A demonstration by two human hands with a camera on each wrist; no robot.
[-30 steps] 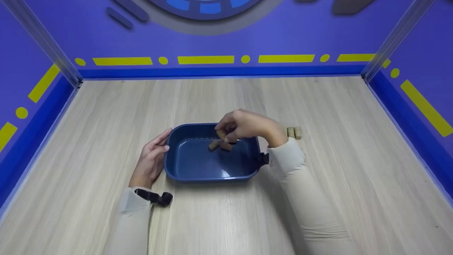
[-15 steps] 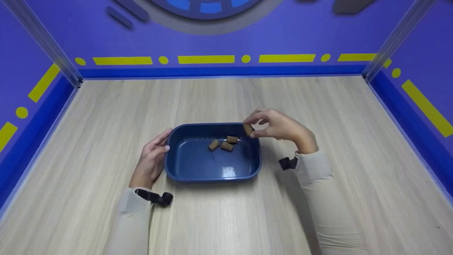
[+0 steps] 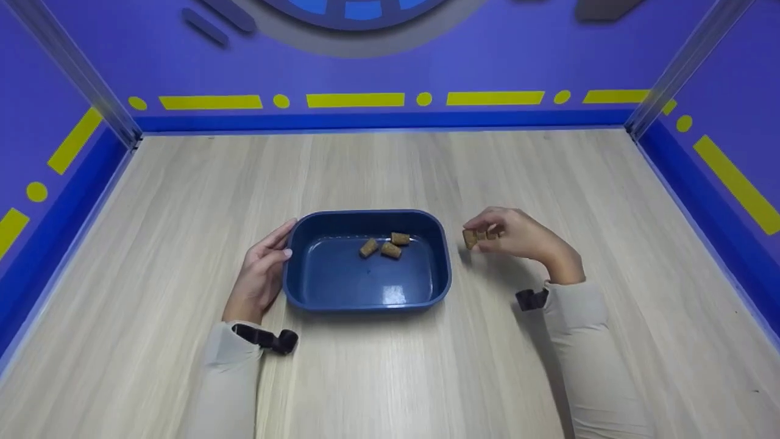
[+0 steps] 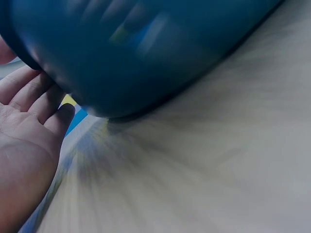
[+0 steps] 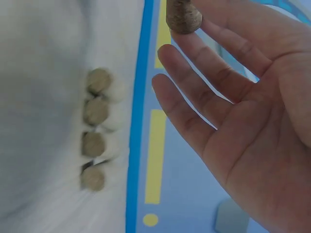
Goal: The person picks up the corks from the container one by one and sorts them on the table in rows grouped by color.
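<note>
the left hand (image 3: 257, 277), fingers nearly straight, touches the left side of the box (image 3: 338, 277), maybe to steady it. the right hand (image 3: 518, 236) pinches one cork (image 3: 469, 238) (just fingertips) right of the box, near a row of corks (image 5: 94, 144). three corks (image 3: 368, 248) lie inside.

The right wrist view's top edge crops the pinched cork (image 5: 183, 18), and four corks (image 5: 96, 111) blur.
</note>
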